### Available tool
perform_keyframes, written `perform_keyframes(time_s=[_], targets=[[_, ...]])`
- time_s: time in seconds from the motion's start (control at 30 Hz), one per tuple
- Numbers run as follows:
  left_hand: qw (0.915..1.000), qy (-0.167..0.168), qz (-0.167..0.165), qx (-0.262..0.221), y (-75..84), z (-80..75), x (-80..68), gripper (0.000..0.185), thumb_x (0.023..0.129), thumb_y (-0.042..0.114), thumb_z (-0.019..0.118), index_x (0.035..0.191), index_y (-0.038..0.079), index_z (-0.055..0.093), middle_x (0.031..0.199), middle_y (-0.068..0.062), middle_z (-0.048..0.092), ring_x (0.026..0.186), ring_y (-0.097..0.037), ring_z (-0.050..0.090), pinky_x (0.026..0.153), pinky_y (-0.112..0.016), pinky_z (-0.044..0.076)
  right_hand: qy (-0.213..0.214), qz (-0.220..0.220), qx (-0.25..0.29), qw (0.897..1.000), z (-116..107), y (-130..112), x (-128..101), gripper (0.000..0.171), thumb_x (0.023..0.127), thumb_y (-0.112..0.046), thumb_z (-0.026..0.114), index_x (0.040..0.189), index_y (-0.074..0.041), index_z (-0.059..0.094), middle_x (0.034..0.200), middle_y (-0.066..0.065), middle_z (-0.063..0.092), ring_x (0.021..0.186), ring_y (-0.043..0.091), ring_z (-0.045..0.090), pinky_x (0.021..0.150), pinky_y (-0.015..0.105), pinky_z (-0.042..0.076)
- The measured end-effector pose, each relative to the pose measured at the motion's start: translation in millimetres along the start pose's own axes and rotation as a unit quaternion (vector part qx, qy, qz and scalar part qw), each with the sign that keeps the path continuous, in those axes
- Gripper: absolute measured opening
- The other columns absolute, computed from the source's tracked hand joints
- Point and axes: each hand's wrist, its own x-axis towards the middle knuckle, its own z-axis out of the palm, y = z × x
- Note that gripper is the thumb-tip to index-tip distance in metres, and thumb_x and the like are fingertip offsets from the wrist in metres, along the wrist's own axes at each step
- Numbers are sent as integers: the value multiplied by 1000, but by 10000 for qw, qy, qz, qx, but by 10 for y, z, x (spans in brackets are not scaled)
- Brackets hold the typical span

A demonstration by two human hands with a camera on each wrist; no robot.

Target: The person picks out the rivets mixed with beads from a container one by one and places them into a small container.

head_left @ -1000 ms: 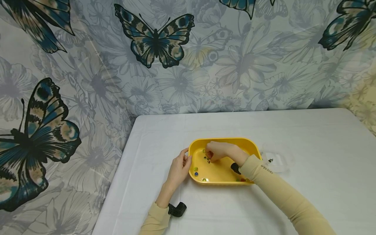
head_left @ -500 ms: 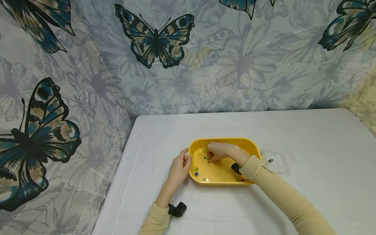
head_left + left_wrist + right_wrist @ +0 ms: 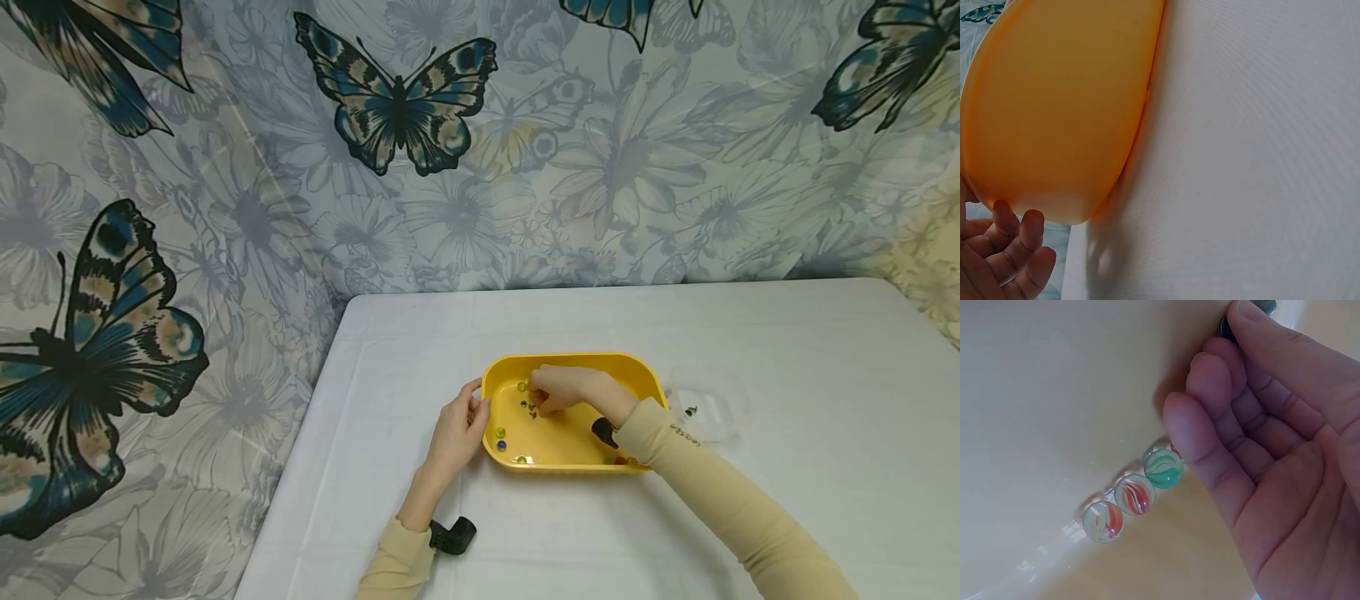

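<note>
A yellow tray lies on the table, with several glass marbles and a few tiny dark pieces inside. Its left end is held by my left hand; in the left wrist view, curled fingers sit by the outer wall. My right hand reaches into the tray's left half, fingers curled downward. Its thumb and forefinger pinch a small dark shiny piece in the right wrist view, partly hidden by the thumb. Swirled marbles, red and green, lie below those fingers.
Right of the tray stands a clear plastic container with something small and dark in it, partly behind the right sleeve. A white cloth covers the table. Behind it hangs a butterfly-patterned backdrop.
My right hand has shifted very slightly to the right inside the tray. The left hand and the tray stay where they were.
</note>
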Motion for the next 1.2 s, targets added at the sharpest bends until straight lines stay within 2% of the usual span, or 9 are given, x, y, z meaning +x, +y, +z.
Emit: perform_keyframes(time_s=[0.57,0.87,1.07,1.2], targets=[[10000,-14,-49,5,-7,9,2,36,95,16,49,128,0,50,71,5,50,60,-7,47,53,-20,42,-9,28,57,10000,-22,-6,-45,18,81,-2,67,69,-4,54,60,-3,42,56,7,39,55,19,31],[9999,-31,-105,-4,-1,12,-4,37,96,16,48,129,1,49,70,4,50,59,-7,48,53,-20,43,75,-21,92,9999,-109,-21,-121,14,82,-6,68,73,-5,57,64,-3,45,59,8,39,58,21,32],[10000,-29,-84,-26,-16,14,-6,36,96,16,48,129,1,49,71,4,50,61,-7,49,55,-21,44,126,110,120,9998,-166,-15,-169,18,82,-8,69,72,-6,54,63,-3,42,58,9,38,56,22,31],[10000,-22,-73,-50,-13,13,-10,36,96,16,48,129,1,49,71,4,50,61,-8,49,55,-21,44,155,35,36,9999,-200,7,-205,21,82,-9,70,69,-7,52,62,-3,40,57,9,37,56,22,31]])
